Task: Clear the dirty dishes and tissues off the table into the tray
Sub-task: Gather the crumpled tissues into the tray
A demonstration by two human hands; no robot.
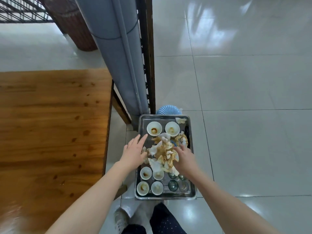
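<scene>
Fingers (141,138) of both hands lay straight and released: left hand (133,152) at the tray's (165,197) left edge, right hand (184,158) upon the tissues (162,154) mid-tray, seemingly corralling the heap

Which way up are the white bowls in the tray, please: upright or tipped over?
Upright. All six white bowls sit in the tray on their bases, mouths facing up, with brown residue visible inside several.

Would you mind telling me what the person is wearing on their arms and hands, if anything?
Nothing shows on either. The left hand and right hand have no gloves, rings, watch or bracelet visible, and both forearms are uncovered, with no sleeve in view. Lower down are dark trousers with small pale dots and a light-coloured shoe.
</scene>
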